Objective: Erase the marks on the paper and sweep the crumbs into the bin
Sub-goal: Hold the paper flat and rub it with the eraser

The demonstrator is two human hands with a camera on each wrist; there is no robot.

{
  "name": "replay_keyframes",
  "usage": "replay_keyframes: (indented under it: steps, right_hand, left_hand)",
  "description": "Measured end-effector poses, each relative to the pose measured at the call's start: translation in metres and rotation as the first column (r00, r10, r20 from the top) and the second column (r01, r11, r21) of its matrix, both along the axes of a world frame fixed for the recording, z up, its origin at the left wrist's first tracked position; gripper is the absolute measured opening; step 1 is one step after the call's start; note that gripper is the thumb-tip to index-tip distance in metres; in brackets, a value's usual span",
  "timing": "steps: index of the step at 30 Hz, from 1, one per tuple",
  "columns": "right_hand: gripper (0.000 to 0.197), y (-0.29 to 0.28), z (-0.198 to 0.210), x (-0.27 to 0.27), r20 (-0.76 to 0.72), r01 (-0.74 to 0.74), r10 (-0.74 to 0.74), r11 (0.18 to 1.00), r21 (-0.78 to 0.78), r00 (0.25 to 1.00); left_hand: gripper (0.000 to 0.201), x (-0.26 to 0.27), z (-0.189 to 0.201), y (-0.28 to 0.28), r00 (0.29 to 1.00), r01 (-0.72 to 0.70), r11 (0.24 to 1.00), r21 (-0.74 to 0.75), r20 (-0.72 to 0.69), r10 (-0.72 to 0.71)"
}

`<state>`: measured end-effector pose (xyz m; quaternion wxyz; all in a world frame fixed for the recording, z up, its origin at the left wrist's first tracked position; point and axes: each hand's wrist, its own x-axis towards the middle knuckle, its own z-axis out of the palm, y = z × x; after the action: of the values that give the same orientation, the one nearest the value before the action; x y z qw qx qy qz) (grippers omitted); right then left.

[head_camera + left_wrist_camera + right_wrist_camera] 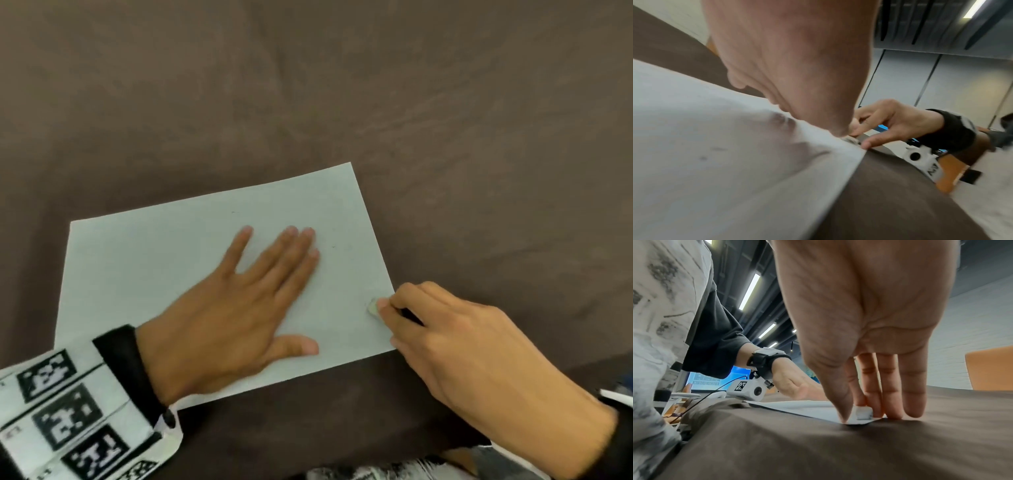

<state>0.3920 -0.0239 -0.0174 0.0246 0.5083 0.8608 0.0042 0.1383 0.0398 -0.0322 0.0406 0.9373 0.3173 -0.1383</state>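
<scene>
A pale sheet of paper [164, 274] lies on the brown cloth. My left hand [246, 294] lies flat on the middle of the sheet, fingers straight, holding it down. My right hand [445, 335] pinches a small white eraser [373, 306] between thumb and fingers and presses it on the paper near its right edge. The right wrist view shows the eraser [863, 413] standing on the sheet's corner [818, 410]. Faint small marks [334, 246] show beyond my left fingertips, and smudged specks [715, 151] on the paper in the left wrist view. No bin is in view.
Brown wrinkled cloth [342, 102] covers the whole table around the paper. An orange chair [990, 368] stands beyond the table's far side, and a lit blue screen [715, 379] sits behind my left arm.
</scene>
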Motion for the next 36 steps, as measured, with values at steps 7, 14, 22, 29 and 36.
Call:
replay_keyframes:
  steps: [7,14,22,29,36]
  right_hand:
    - [0.05,0.002,0.005,0.0,0.004,0.009,-0.008,1.0,-0.028,1.0]
    - [0.06,0.005,0.006,-0.001,0.019,0.0,0.001,1.0,-0.028,1.0]
    - [0.047,0.005,0.004,0.001,-0.027,-0.033,0.034,0.999,0.01,0.999]
    - [0.053,0.003,0.003,0.001,-0.041,-0.003,0.003,1.0,-0.007,0.999]
    - [0.057,0.004,0.002,0.002,-0.042,-0.024,0.023,0.999,-0.029,0.999]
  left_hand:
    - [0.08,-0.001,-0.003,-0.005,0.998,0.06,0.998,0.027,0.007,-0.06]
    - [0.077,0.007,-0.005,-0.014,0.985,0.172,0.981,-0.091,0.043,-0.169]
    - [0.076,0.006,0.004,0.0,0.993,0.118,0.991,-0.056,-0.012,-0.119]
    - [0.078,0.004,0.01,0.001,0.997,-0.063,0.998,-0.004,-0.05,0.062]
    - [0.076,0.001,0.001,-0.006,1.0,-0.013,0.994,-0.106,-0.007,0.012]
